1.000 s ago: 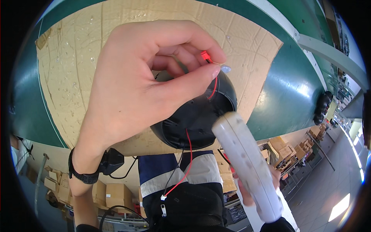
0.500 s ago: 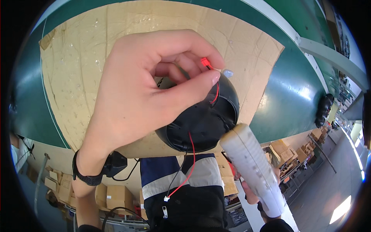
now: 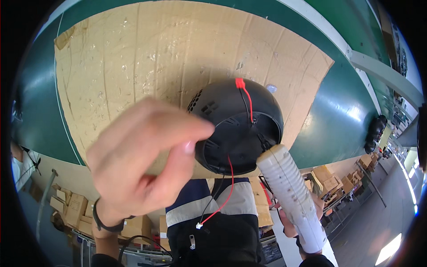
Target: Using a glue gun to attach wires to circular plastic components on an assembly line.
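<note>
A rounded black plastic shell (image 3: 240, 104) sits near the table's front edge, its recessed opening toward me. A red connector (image 3: 240, 83) lies against its upper side, on a short red and black wire pair from the recess. A second wire pair hangs from the shell toward my lap and ends in a white connector (image 3: 199, 226). My right hand (image 3: 289, 224) grips a dirty white glue gun (image 3: 289, 191), its nozzle reaching into the shell's recess. My left hand (image 3: 149, 151), blurred by motion, is left of the shell with curled fingers and nothing visible in them.
A cardboard sheet (image 3: 120, 66) with glue strings covers much of the green table (image 3: 333, 111). A small translucent blob (image 3: 271, 88) lies beyond the shell. Dark rounded parts (image 3: 375, 133) stand at the right edge. Cardboard boxes (image 3: 73, 209) are below the table.
My left hand has let go of the red connector and drawn back toward me and to the left. The connector now rests against the shell. The glue gun has barely moved.
</note>
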The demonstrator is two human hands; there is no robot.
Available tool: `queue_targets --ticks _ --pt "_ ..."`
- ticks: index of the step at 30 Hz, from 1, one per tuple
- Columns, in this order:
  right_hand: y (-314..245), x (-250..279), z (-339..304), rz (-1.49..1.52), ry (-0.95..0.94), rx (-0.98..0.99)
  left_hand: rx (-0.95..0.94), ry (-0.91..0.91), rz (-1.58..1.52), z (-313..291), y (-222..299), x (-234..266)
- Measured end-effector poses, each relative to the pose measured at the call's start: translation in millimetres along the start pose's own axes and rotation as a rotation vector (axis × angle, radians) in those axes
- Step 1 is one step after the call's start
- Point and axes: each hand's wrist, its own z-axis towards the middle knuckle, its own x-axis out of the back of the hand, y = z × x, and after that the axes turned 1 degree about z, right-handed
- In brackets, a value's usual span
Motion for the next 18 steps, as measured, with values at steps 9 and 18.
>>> queue_targets --ticks 9,18 --pt "-18.4 11.0 10.3 0.041 -0.057 -0.054 -0.173 -0.118 0.174 -50.2 26.0 -41.6" --pt "-39.6 21.0 18.7 -0.080 -0.179 -0.045 -0.170 -0.044 0.086 -64.8 27.7 -44.1"
